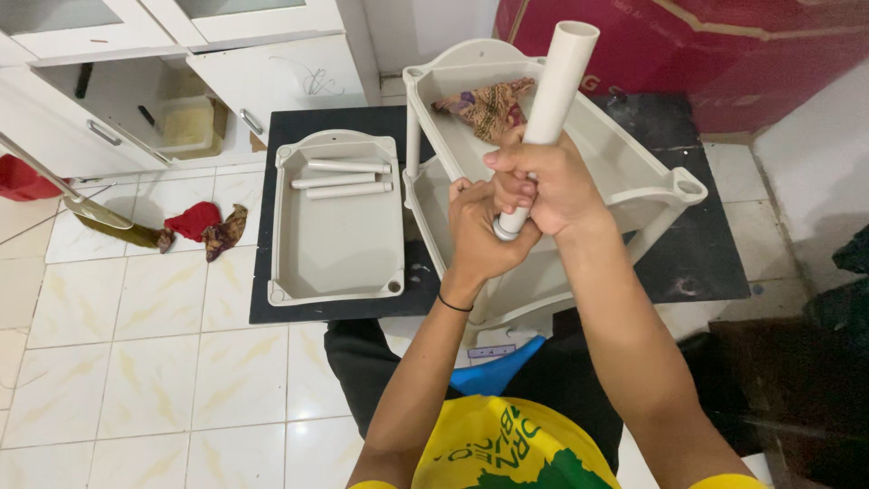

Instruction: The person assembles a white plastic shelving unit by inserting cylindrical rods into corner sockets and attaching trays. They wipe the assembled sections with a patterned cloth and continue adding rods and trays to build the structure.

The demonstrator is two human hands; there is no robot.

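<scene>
While we look down from the head camera, our right hand (552,181) wraps tight around a long cream plastic tube (552,109), and our left hand (480,231) closes on its lower end (507,226). Both hands hold it tilted above the upper tray of a cream plastic shelf rack (634,172), where a patterned cloth (489,104) lies. To the left, a separate cream tray (335,240) carrying three short tubes (344,178) sits on a black mat (299,127). Our judgement: the tube could slip or swing aside if either grip loosens, or tip the light rack.
</scene>
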